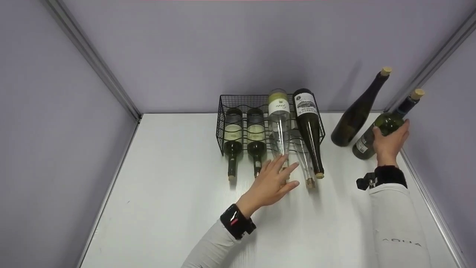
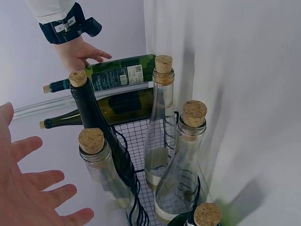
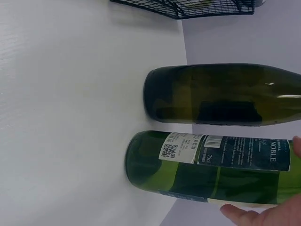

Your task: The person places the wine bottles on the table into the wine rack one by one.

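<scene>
My right hand (image 1: 391, 145) grips a green wine bottle (image 1: 388, 122) around its shoulder. The bottle stands upright at the right, a cork in its neck; its dark label (image 3: 244, 153) shows in the right wrist view. My left hand (image 1: 269, 186) holds nothing, its fingers spread over the bottle necks before a black wire wine rack (image 1: 245, 99). On the rack's top lie a clear bottle (image 1: 279, 115) and a dark bottle (image 1: 308, 121) with a white label. Below them are two green bottles (image 1: 233, 133) with pale labels and a clear bottle (image 1: 305, 160). Part of the lower row is hidden.
A dark brown corked bottle (image 1: 353, 121) stands upright between the rack and the green bottle. Grey walls (image 1: 178, 56) enclose the white tabletop (image 1: 167, 167) at the back and both sides. Corked necks (image 2: 163, 64) jut from the rack toward the front.
</scene>
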Demonstrator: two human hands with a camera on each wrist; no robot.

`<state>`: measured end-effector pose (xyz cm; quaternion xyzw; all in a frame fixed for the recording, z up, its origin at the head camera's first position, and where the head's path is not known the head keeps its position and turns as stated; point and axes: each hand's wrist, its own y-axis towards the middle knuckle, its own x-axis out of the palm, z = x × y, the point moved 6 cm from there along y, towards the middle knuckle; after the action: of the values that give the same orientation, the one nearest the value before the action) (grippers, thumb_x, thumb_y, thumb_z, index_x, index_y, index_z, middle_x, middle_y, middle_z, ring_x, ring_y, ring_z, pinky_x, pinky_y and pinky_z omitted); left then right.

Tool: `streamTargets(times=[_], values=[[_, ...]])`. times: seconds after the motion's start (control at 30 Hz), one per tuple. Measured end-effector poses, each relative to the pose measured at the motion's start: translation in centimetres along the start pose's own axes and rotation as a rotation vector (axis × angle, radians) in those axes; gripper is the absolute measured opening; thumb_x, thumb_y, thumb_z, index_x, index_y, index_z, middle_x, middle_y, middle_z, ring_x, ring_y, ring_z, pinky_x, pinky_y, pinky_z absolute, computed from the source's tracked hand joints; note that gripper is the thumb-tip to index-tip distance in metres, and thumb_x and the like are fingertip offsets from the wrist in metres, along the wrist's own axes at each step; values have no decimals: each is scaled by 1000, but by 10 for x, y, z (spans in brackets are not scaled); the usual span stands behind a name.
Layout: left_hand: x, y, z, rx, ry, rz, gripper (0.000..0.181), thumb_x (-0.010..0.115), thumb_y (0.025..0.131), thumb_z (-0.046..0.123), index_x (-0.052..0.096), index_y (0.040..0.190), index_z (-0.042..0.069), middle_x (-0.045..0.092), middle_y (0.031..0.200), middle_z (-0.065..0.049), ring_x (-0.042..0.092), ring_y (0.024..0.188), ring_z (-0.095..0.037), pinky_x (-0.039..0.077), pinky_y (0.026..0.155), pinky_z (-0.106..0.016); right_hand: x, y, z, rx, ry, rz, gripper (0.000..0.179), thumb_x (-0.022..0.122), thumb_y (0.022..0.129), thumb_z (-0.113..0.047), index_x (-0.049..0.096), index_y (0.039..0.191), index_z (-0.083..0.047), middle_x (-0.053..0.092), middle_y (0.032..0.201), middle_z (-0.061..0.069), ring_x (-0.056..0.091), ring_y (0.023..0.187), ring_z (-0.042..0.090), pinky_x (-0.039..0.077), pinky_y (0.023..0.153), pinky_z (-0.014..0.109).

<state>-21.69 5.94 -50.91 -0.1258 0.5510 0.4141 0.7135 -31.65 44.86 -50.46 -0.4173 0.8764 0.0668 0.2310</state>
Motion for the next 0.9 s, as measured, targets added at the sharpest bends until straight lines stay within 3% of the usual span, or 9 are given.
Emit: streamTargets(times=[0.23,0.37,0.6,0.77,0.9], values=[[-1,0,3,2,-31,-5,59,34,103,56,38,152,24,25,159,-11,22,146,-30,19,115,-53,-7,4,5,0,10,35,94,70,91,-33,6,158,-22,9,160,13,13,146,22,11,116,31],[-2,0,4,8,-33,-1,58,34,103,55,39,152,24,25,159,-12,23,145,-29,19,115,-53,-8,2,7,4,28,38,96,74,87,-34,9,156,-22,11,159,10,15,145,20,14,116,31],[-1,0,4,9,-54,-8,56,33,104,53,38,152,24,25,159,-11,19,147,-23,19,116,-50,-5,-6,9,19,127,58,94,79,80,-20,12,146,-22,32,152,10,35,135,17,30,109,28],[-2,0,4,8,-75,3,56,34,104,53,39,151,24,25,159,-11,19,147,-23,18,116,-50,-5,-6,11,64,218,57,101,83,76,-13,12,147,-28,29,153,5,34,135,16,31,109,29],[-3,0,4,7,-99,7,56,36,104,52,41,151,22,26,159,-12,20,146,-21,18,116,-48,-8,-6,12,45,185,76,101,84,74,-14,21,152,-25,30,149,2,34,133,17,31,108,28]])
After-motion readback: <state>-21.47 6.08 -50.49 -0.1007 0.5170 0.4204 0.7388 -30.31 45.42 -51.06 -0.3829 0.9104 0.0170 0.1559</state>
